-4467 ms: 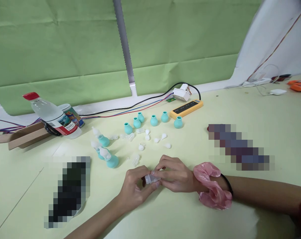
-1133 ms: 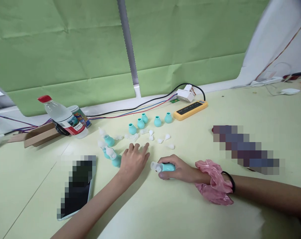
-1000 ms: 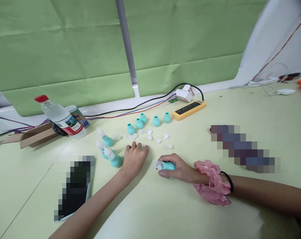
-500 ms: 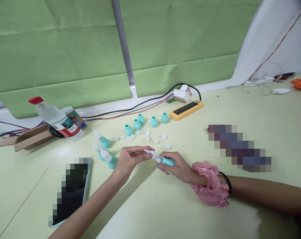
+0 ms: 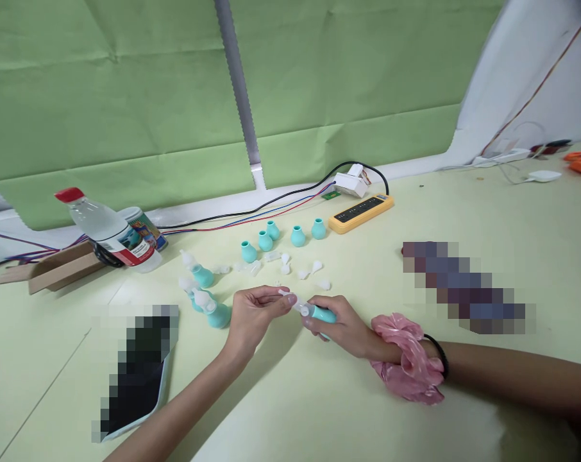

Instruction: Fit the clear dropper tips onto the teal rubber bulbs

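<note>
My right hand (image 5: 338, 321) is wrapped round a teal rubber bulb (image 5: 323, 314), which lies tilted with its mouth toward the left. A translucent white nozzle (image 5: 299, 306) sits at the bulb's mouth. The fingers of my left hand (image 5: 259, 317) pinch that nozzle near its narrow tip. Left of my left hand stand several teal bulbs fitted with white tips, among them a front bulb (image 5: 219, 315) and a rear bulb (image 5: 202, 276). Beyond my hands are several bare teal bulbs (image 5: 297, 236) with open tops, and loose white tips (image 5: 316, 265) lie in front of them.
A yellow power strip (image 5: 361, 213) lies at the back, near black, red and blue wires. On the left are a water bottle (image 5: 122, 239), a can (image 5: 143, 224), a cardboard box (image 5: 62, 269) and a phone (image 5: 139, 391). A blurred-out object (image 5: 463, 287) lies at right.
My left thumb and fingers have shifted slightly along the nozzle, covering more of its tip. The right hand with the bulb has hardly moved.
</note>
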Demonstrator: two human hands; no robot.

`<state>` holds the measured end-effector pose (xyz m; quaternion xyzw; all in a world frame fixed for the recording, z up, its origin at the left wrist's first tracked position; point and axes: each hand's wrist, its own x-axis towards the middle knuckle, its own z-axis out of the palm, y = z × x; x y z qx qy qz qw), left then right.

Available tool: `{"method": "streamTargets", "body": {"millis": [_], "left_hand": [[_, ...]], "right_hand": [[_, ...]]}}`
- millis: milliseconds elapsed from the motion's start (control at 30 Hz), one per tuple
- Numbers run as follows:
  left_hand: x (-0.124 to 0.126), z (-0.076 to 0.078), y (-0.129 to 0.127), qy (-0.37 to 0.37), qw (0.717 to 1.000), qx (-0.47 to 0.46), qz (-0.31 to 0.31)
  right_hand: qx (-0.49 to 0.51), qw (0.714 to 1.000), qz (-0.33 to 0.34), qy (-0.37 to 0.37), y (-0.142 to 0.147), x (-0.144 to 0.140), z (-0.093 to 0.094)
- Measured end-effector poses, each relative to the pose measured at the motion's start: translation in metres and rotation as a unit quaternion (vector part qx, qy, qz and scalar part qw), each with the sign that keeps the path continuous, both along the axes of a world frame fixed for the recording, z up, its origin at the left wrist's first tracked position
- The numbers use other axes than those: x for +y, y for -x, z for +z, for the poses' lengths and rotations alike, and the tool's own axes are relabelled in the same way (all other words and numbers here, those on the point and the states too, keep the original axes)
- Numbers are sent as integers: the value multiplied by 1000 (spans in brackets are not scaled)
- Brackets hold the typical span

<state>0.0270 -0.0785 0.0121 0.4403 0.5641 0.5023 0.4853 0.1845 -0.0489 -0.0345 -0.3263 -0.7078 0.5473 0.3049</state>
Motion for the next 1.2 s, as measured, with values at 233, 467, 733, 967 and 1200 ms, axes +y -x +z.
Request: {"method": "streamTargets", "body": {"millis": [233, 467, 733, 967, 1200], "left_hand": [[4, -7, 2, 10, 999, -28, -20], [7, -6, 8, 2, 997, -29, -67], [1, -5, 4, -42, 997, 6, -65], [-9, -2, 0, -195, 948, 239, -85], [21, -38, 12, -104, 748, 656, -16]], "right_hand": [[15, 1000, 3, 26, 1, 0, 2], [43, 996, 30, 77, 2, 3, 2], [58, 995, 49, 67, 2, 4, 3], [38, 984, -85, -154, -7, 27, 29], [-94, 927, -277, -234, -31, 101, 30]]}}
